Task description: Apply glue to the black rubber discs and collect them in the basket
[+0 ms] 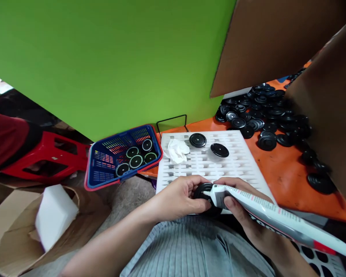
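A round black disc point(203, 189) is gripped in my left hand point(187, 198), thumb on its near side. My right hand point(245, 217) is wrapped round a long white and grey squeeze tube point(256, 204) with a red band. The tube's nozzle end points at the disc; whether it touches I cannot tell. Both hands are over the near edge of a white slotted foam board point(230, 169). On that board lie a black disc point(197, 140), a second black lid-like disc point(219, 150) tilted to one side, and a crumpled white tissue point(177, 151).
A blue basket point(103, 157) with a red rim holds several discs, left of the board. Black discs are heaped on the orange surface point(268, 169) at right, beside cardboard point(256, 46). A green panel point(118, 65) stands behind. At lower left are a cardboard box point(83, 215) and a red stool point(52, 154).
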Action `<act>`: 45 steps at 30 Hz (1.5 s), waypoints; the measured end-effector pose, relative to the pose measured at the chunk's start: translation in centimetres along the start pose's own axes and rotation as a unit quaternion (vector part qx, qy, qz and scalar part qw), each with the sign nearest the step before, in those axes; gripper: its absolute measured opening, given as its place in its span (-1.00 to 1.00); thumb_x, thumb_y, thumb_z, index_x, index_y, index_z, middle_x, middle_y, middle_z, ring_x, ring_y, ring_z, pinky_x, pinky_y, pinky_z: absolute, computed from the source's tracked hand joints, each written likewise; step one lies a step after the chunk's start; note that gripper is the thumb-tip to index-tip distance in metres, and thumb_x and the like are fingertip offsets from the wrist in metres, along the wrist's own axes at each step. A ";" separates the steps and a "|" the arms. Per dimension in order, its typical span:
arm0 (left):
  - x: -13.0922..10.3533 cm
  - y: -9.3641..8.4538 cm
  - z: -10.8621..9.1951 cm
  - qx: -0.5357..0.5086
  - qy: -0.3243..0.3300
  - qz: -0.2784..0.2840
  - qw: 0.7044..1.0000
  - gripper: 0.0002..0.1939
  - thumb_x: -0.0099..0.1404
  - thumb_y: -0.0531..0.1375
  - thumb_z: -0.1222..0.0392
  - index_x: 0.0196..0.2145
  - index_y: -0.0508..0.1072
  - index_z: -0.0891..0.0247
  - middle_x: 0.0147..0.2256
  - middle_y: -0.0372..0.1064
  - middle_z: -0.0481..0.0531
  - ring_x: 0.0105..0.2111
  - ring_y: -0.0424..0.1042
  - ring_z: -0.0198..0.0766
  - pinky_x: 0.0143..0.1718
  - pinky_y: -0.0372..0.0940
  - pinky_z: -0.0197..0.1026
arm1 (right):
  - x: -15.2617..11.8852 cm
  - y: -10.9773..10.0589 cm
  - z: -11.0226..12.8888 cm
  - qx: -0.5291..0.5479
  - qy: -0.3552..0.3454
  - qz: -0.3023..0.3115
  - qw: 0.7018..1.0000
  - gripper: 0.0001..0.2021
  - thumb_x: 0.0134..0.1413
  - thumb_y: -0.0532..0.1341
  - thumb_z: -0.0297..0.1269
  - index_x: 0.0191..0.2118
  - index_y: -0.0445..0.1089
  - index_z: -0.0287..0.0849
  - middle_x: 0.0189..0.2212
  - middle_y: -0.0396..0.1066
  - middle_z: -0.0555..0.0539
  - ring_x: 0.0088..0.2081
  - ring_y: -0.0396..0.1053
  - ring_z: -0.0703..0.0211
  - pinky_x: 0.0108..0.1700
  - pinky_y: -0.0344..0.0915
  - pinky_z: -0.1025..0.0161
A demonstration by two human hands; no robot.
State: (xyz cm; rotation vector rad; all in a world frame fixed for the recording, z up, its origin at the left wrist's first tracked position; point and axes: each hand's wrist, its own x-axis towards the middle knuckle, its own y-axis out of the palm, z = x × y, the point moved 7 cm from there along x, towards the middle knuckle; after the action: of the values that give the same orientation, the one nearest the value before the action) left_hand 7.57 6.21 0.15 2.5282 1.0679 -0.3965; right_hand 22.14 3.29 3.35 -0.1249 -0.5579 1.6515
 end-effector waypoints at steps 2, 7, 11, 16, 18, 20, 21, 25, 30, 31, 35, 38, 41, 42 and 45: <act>0.0 0.0 -0.1 0.011 -0.001 0.002 1.000 -0.69 0.17 0.24 0.35 -0.09 0.41 0.31 -0.34 0.32 -0.08 -0.36 0.25 -0.38 -0.30 0.18 -0.29 | 0.1 0.0 0.3 -0.007 -0.003 -0.008 1.000 -0.78 0.26 0.19 -0.29 0.00 0.39 0.04 -0.14 0.45 0.08 -0.09 0.43 0.34 -0.05 0.31 0.51; 0.0 0.2 -0.1 0.015 -0.005 0.005 1.000 -0.69 0.16 0.24 0.37 -0.10 0.42 0.31 -0.31 0.33 -0.07 -0.34 0.26 -0.38 -0.30 0.19 -0.30 | 0.4 0.0 1.1 -0.024 -0.012 -0.017 0.999 -0.89 0.25 0.19 -0.32 -0.13 0.40 -0.05 -0.27 0.40 0.05 -0.27 0.41 0.36 -0.24 0.33 0.48; 0.1 0.3 -0.2 -0.017 0.002 -0.001 1.000 -0.66 0.14 0.26 0.39 -0.09 0.43 0.32 -0.30 0.35 -0.06 -0.32 0.28 -0.39 -0.28 0.20 -0.31 | 0.6 -0.2 1.6 -0.026 -0.014 -0.020 0.999 -0.91 0.25 0.17 -0.35 -0.32 0.35 -0.11 -0.44 0.28 0.08 -0.45 0.31 0.39 -0.40 0.26 0.46; 0.0 0.5 -0.5 -0.029 -0.015 -0.024 0.999 -0.74 0.19 0.25 0.34 -0.13 0.44 0.31 -0.39 0.33 -0.10 -0.45 0.24 -0.45 -0.43 0.19 -0.39 | 0.4 -0.3 1.8 -0.034 -0.017 -0.024 0.999 -0.84 0.26 0.14 -0.36 -0.39 0.31 -0.12 -0.50 0.28 0.05 -0.44 0.31 0.29 -0.38 0.28 0.37; 0.0 0.6 -0.5 -0.024 -0.024 -0.030 0.999 -0.77 0.21 0.24 0.29 -0.14 0.44 0.30 -0.42 0.30 -0.13 -0.51 0.21 -0.48 -0.53 0.16 -0.43 | 0.4 -0.4 2.0 -0.050 -0.026 -0.032 0.998 -0.84 0.26 0.13 -0.36 -0.39 0.31 -0.11 -0.52 0.28 0.04 -0.46 0.32 0.27 -0.39 0.28 0.34; 0.1 0.6 -0.4 -0.021 -0.030 -0.036 0.999 -0.77 0.22 0.25 0.24 -0.15 0.43 0.29 -0.44 0.29 -0.12 -0.54 0.20 -0.48 -0.60 0.14 -0.44 | 0.4 -0.5 2.2 -0.067 -0.039 -0.045 0.996 -0.82 0.25 0.13 -0.36 -0.41 0.30 -0.11 -0.54 0.28 0.04 -0.49 0.31 0.26 -0.42 0.27 0.32; 0.2 0.6 -0.3 -0.019 -0.031 -0.040 0.999 -0.77 0.21 0.26 0.22 -0.15 0.42 0.29 -0.44 0.29 -0.12 -0.56 0.20 -0.48 -0.63 0.13 -0.45 | 0.3 -0.6 2.3 -0.073 -0.046 -0.052 0.995 -0.81 0.25 0.13 -0.37 -0.42 0.29 -0.10 -0.55 0.28 0.04 -0.51 0.31 0.26 -0.43 0.28 0.31; 0.5 0.7 0.2 -0.022 -0.027 -0.054 0.998 -0.78 0.20 0.27 0.19 -0.23 0.36 0.27 -0.46 0.28 -0.12 -0.59 0.19 -0.48 -0.66 0.15 -0.45 | -0.2 -0.9 2.0 -0.095 -0.081 -0.072 0.990 -0.84 0.20 0.15 -0.43 -0.41 0.30 -0.08 -0.53 0.32 0.03 -0.48 0.33 0.23 -0.38 0.31 0.27; 0.9 1.1 0.7 -0.063 -0.018 -0.075 0.995 -0.79 0.17 0.27 0.23 -0.26 0.32 0.25 -0.42 0.28 -0.12 -0.53 0.26 -0.44 -0.62 0.27 -0.42 | -0.8 -1.0 2.1 -0.134 -0.127 -0.091 0.979 -0.84 0.14 0.18 -0.50 -0.37 0.29 -0.07 -0.51 0.31 0.01 -0.45 0.34 0.17 -0.32 0.33 0.19; 0.9 1.2 0.7 -0.075 -0.014 -0.076 0.994 -0.79 0.16 0.27 0.25 -0.27 0.30 0.25 -0.42 0.29 -0.12 -0.53 0.27 -0.44 -0.61 0.28 -0.41 | -0.9 -1.1 2.2 -0.140 -0.127 -0.098 0.977 -0.84 0.14 0.18 -0.50 -0.38 0.28 -0.07 -0.50 0.31 0.01 -0.46 0.33 0.17 -0.33 0.33 0.19; 1.1 1.5 0.8 -0.100 -0.001 -0.081 0.992 -0.76 0.13 0.27 0.29 -0.29 0.26 0.24 -0.44 0.30 -0.12 -0.51 0.29 -0.42 -0.60 0.30 -0.39 | -1.1 -1.3 2.5 -0.152 -0.122 -0.105 0.975 -0.82 0.15 0.18 -0.50 -0.38 0.26 -0.07 -0.49 0.31 -0.01 -0.45 0.33 0.17 -0.32 0.32 0.19; 1.1 1.6 0.7 -0.108 -0.009 -0.087 0.990 -0.72 0.10 0.29 0.27 -0.31 0.23 0.23 -0.48 0.30 -0.15 -0.53 0.29 -0.41 -0.58 0.32 -0.36 | -1.3 -1.4 2.5 -0.163 -0.115 -0.110 0.974 -0.83 0.16 0.18 -0.49 -0.38 0.25 -0.06 -0.49 0.31 -0.01 -0.45 0.33 0.18 -0.31 0.33 0.20; 1.1 1.7 0.6 -0.108 -0.011 -0.095 0.989 -0.69 0.09 0.31 0.25 -0.32 0.21 0.22 -0.49 0.29 -0.16 -0.52 0.30 -0.39 -0.57 0.33 -0.34 | -1.3 -1.6 2.3 -0.165 -0.101 -0.116 0.974 -0.84 0.18 0.16 -0.47 -0.37 0.26 -0.05 -0.48 0.34 -0.01 -0.42 0.35 0.17 -0.28 0.35 0.20; 1.1 1.7 0.5 -0.108 -0.010 -0.096 0.989 -0.68 0.09 0.31 0.25 -0.32 0.20 0.21 -0.49 0.29 -0.17 -0.51 0.31 -0.38 -0.56 0.33 -0.33 | -1.3 -1.7 2.3 -0.166 -0.100 -0.118 0.974 -0.84 0.18 0.16 -0.47 -0.37 0.27 -0.05 -0.48 0.34 0.00 -0.42 0.36 0.17 -0.28 0.34 0.21; 1.1 1.8 0.5 -0.101 -0.006 -0.098 0.990 -0.70 0.11 0.30 0.25 -0.30 0.22 0.20 -0.46 0.30 -0.16 -0.47 0.32 -0.37 -0.50 0.31 -0.32 | -1.3 -1.7 2.1 -0.176 -0.098 -0.118 0.972 -0.84 0.16 0.18 -0.44 -0.41 0.27 -0.06 -0.51 0.32 0.01 -0.46 0.34 0.17 -0.31 0.31 0.21</act>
State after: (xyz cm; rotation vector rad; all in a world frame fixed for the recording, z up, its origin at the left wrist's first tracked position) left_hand 9.54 5.52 -0.30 2.2495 1.2888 -0.3367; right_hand 23.07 1.52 5.59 -0.1489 -0.9790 1.3288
